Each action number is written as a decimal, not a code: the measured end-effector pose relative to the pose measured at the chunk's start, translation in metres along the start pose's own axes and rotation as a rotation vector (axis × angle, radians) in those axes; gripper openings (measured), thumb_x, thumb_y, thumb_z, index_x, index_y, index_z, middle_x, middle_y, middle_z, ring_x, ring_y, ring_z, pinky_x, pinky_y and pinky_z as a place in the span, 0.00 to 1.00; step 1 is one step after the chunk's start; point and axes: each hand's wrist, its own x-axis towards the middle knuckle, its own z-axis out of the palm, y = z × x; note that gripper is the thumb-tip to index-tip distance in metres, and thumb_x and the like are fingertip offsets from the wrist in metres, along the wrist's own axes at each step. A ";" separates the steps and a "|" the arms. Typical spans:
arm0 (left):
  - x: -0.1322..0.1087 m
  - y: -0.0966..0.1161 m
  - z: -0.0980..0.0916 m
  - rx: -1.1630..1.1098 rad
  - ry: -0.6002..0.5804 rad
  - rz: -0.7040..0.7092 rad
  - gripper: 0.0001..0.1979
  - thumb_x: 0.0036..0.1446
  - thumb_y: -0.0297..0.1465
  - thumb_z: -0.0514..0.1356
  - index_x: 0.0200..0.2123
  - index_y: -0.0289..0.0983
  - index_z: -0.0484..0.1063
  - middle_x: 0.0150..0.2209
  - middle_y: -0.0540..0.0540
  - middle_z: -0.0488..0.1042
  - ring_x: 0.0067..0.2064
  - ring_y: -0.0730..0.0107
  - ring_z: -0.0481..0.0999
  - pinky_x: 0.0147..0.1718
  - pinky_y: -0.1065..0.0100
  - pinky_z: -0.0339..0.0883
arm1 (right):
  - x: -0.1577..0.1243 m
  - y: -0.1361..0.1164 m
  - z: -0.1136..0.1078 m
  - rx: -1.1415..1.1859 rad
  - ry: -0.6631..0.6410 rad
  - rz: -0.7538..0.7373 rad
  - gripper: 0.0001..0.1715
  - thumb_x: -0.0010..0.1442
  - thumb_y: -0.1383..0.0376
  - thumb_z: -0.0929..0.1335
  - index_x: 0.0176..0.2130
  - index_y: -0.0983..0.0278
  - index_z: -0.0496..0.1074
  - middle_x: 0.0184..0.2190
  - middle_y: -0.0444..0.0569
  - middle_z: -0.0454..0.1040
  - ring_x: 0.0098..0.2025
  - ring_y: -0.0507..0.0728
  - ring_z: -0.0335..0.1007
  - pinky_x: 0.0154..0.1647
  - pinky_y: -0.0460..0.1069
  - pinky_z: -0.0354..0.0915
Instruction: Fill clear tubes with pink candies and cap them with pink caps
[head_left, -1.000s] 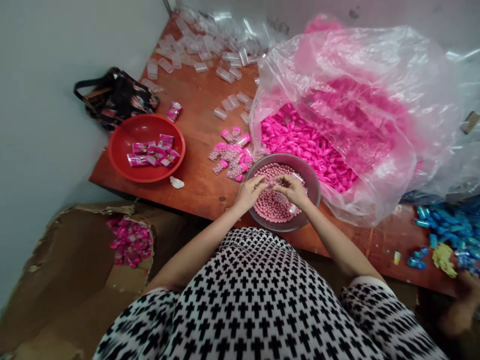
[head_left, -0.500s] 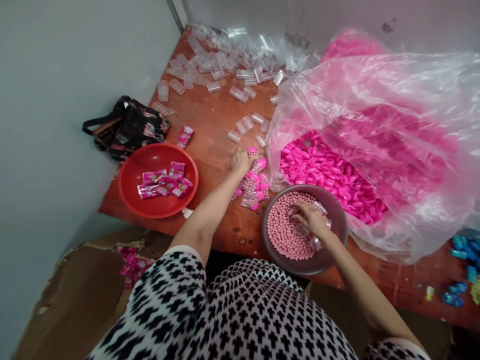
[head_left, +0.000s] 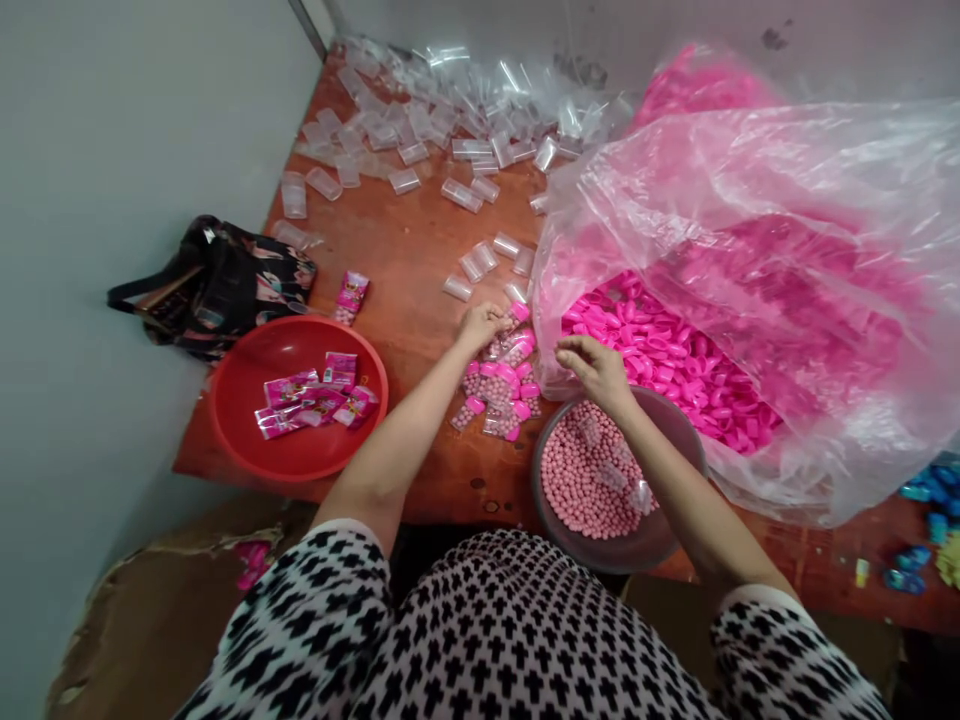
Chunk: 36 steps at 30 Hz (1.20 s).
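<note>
My left hand (head_left: 484, 325) is closed at the far edge of a pile of small clear containers (head_left: 499, 385) filled with pink beads and topped with bright pink caps. Its fingertips pinch one capped container (head_left: 517, 314). My right hand (head_left: 596, 373) hovers over the back rim of a grey bowl (head_left: 545, 510), its fingers curled together; whatever they may hold is too small to make out. Inside the bowl lie pink beads (head_left: 581, 480) with a few clear containers (head_left: 641, 497) on top. Beyond that hand, loose pink caps (head_left: 660, 345) spill from a large clear plastic bag (head_left: 810, 150).
At left stands a red bowl (head_left: 255, 345) with several pink packets (head_left: 322, 405); another packet (head_left: 351, 298) lies behind it. A black patterned handbag (head_left: 240, 275) is beside them. Empty clear containers (head_left: 420, 130) cover the table's back. Blue pieces (head_left: 911, 570) lie far right.
My right hand has lifted out of the bead bowl and moved back and left toward the caps. My left hand stays by the capped containers. The view has shifted slightly.
</note>
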 end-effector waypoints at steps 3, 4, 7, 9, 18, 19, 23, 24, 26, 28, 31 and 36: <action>-0.028 0.004 -0.005 -0.169 -0.069 0.195 0.14 0.48 0.31 0.64 0.40 0.34 0.73 0.33 0.47 0.77 0.34 0.69 0.74 0.37 0.67 0.69 | 0.019 -0.006 0.016 0.326 -0.011 0.263 0.21 0.52 0.49 0.70 0.38 0.63 0.71 0.34 0.48 0.74 0.35 0.54 0.72 0.38 0.52 0.71; -0.041 0.007 -0.007 -0.197 -0.085 0.275 0.16 0.49 0.33 0.64 0.42 0.35 0.74 0.36 0.46 0.78 0.37 0.68 0.75 0.39 0.66 0.69 | 0.020 -0.010 0.021 0.427 -0.066 0.362 0.24 0.52 0.47 0.69 0.39 0.63 0.70 0.36 0.49 0.74 0.36 0.54 0.72 0.37 0.52 0.72; -0.082 0.015 -0.009 -0.136 -0.078 0.437 0.15 0.52 0.36 0.63 0.43 0.37 0.76 0.40 0.45 0.78 0.43 0.64 0.74 0.45 0.63 0.67 | 0.013 -0.022 0.029 0.667 -0.334 0.607 0.30 0.55 0.41 0.64 0.40 0.64 0.70 0.37 0.52 0.75 0.36 0.55 0.74 0.36 0.53 0.74; -0.108 0.020 -0.007 -0.079 -0.028 0.486 0.14 0.52 0.37 0.63 0.41 0.38 0.77 0.39 0.45 0.78 0.44 0.63 0.73 0.47 0.62 0.66 | 0.001 -0.029 0.032 0.763 -0.451 0.669 0.29 0.56 0.42 0.64 0.38 0.65 0.70 0.33 0.52 0.75 0.34 0.55 0.74 0.37 0.52 0.74; -0.191 0.030 0.017 -0.142 0.056 0.428 0.10 0.53 0.37 0.62 0.36 0.39 0.78 0.36 0.47 0.77 0.41 0.65 0.73 0.46 0.64 0.66 | -0.070 -0.024 0.042 0.848 -0.201 0.449 0.21 0.43 0.52 0.74 0.28 0.66 0.70 0.20 0.42 0.72 0.21 0.48 0.69 0.22 0.43 0.71; -0.198 0.030 0.020 -0.149 0.068 0.418 0.10 0.53 0.37 0.62 0.36 0.39 0.78 0.36 0.47 0.77 0.41 0.65 0.73 0.47 0.64 0.66 | -0.076 -0.023 0.043 0.855 -0.176 0.455 0.22 0.44 0.51 0.73 0.29 0.66 0.70 0.19 0.42 0.72 0.19 0.48 0.68 0.20 0.43 0.70; -0.218 0.028 0.032 -0.296 0.091 0.278 0.13 0.51 0.37 0.64 0.39 0.37 0.78 0.38 0.46 0.77 0.41 0.65 0.75 0.46 0.64 0.67 | -0.092 -0.022 0.038 0.917 -0.251 0.549 0.24 0.53 0.47 0.67 0.33 0.66 0.70 0.20 0.44 0.72 0.20 0.49 0.69 0.22 0.43 0.71; -0.221 0.029 0.035 -0.371 0.086 0.229 0.14 0.50 0.37 0.64 0.40 0.37 0.77 0.38 0.46 0.77 0.40 0.66 0.75 0.44 0.65 0.68 | -0.095 -0.023 0.034 0.931 -0.305 0.574 0.25 0.56 0.46 0.65 0.34 0.66 0.70 0.21 0.45 0.73 0.22 0.50 0.71 0.24 0.44 0.72; -0.227 0.032 0.041 -0.528 0.062 0.142 0.16 0.49 0.37 0.65 0.41 0.37 0.77 0.38 0.46 0.78 0.38 0.67 0.76 0.41 0.65 0.69 | -0.098 -0.024 0.025 0.949 -0.403 0.616 0.27 0.59 0.45 0.62 0.37 0.66 0.70 0.24 0.47 0.74 0.26 0.51 0.73 0.29 0.46 0.74; -0.232 0.038 0.046 -0.645 0.034 0.082 0.16 0.48 0.38 0.66 0.40 0.37 0.77 0.38 0.46 0.78 0.36 0.68 0.76 0.39 0.66 0.70 | -0.101 -0.024 0.015 0.949 -0.463 0.658 0.32 0.60 0.42 0.59 0.38 0.67 0.70 0.26 0.49 0.75 0.30 0.53 0.75 0.33 0.48 0.74; -0.243 0.048 0.053 -0.716 0.026 0.033 0.17 0.45 0.38 0.68 0.38 0.36 0.77 0.35 0.46 0.78 0.34 0.70 0.76 0.37 0.67 0.70 | -0.104 -0.024 0.007 0.939 -0.500 0.708 0.40 0.59 0.37 0.54 0.39 0.68 0.70 0.28 0.53 0.75 0.34 0.56 0.76 0.36 0.51 0.74; -0.243 0.040 0.057 -0.694 0.082 0.036 0.18 0.43 0.37 0.69 0.38 0.35 0.77 0.33 0.47 0.78 0.32 0.72 0.76 0.36 0.68 0.70 | -0.118 -0.018 0.008 0.905 -0.487 0.688 0.44 0.56 0.34 0.53 0.39 0.68 0.71 0.31 0.55 0.76 0.37 0.57 0.75 0.40 0.54 0.73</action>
